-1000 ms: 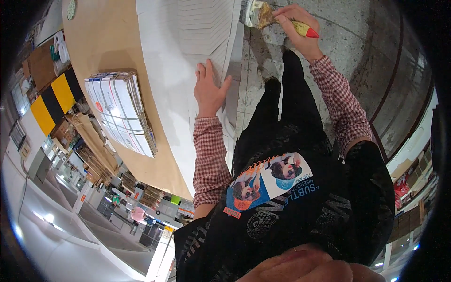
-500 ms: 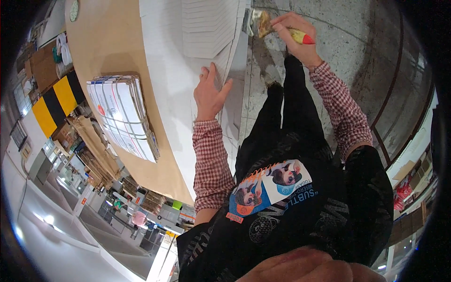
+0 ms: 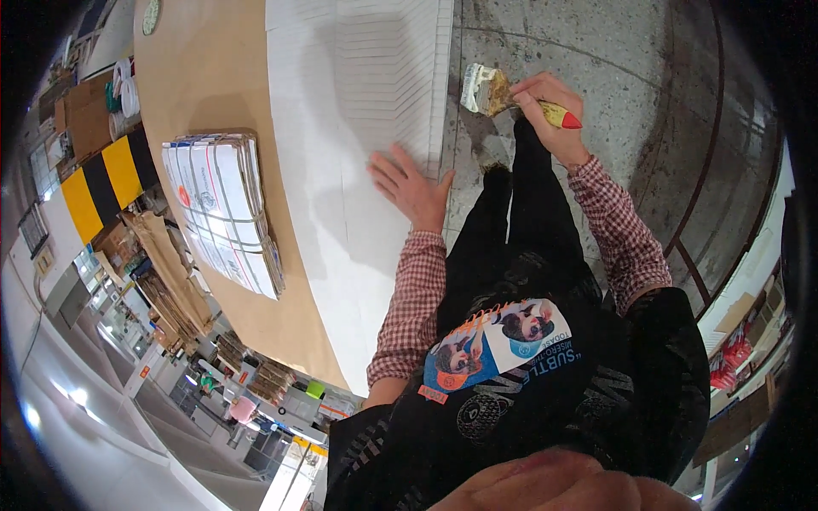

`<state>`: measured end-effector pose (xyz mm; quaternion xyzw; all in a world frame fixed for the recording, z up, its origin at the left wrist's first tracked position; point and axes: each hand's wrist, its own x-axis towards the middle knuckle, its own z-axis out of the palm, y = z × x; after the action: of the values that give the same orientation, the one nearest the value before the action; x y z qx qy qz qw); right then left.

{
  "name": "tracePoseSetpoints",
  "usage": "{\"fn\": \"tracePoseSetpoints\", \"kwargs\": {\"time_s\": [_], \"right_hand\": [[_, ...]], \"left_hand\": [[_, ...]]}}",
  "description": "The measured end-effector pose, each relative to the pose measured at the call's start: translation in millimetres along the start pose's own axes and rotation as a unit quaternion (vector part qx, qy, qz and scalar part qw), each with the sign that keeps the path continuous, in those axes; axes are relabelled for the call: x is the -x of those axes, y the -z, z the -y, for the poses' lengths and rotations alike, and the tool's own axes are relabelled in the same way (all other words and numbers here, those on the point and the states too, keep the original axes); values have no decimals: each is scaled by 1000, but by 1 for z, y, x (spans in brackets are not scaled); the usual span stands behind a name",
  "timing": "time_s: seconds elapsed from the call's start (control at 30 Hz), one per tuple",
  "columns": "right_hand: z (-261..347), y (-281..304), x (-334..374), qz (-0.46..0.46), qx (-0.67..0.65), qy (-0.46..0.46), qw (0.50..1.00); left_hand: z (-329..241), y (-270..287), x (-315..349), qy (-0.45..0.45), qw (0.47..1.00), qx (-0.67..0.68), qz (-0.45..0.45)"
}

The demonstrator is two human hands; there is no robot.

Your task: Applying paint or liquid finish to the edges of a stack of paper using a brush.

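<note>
The left hand (image 3: 416, 194) held its fingers apart over overlapping flat white paper sheets (image 3: 358, 111). Just right of the sheets, the right hand (image 3: 558, 109) clamped its fingers around a wide yellow-handled, red-tipped paintbrush (image 3: 494, 92).

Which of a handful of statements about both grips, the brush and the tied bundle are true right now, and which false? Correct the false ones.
1. The right grip holds a paintbrush. True.
2. The left grip is closed around the brush handle. False: its fingers are spread over the white sheets.
3. The tied bundle lies to the left of the white sheets. True.
4. The paintbrush's handle is all blue. False: it is yellow with a red end.
5. Both sleeves are checked. True.
</note>
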<state>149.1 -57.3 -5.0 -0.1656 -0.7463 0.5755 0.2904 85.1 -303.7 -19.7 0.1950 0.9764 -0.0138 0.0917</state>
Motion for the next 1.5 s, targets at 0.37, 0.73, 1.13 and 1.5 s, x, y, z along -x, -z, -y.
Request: {"fn": "tracePoseSetpoints", "kwargs": {"time_s": [0.37,0.73,1.13,1.5], "right_hand": [[-7,-18,-16,-13,-16,71,997],[-2,-24,-3,0,-17,58,998],[14,-16,44,7,-21,38,999],[7,-29,39,3,-20,74,997]], "left_hand": [[61,47,-20,-88,963,218,134],[69,47,-29,-122,955,233,136],[28,-11,17,-64,994,82,-34],[81,24,20,-74,984,127,102]]}}
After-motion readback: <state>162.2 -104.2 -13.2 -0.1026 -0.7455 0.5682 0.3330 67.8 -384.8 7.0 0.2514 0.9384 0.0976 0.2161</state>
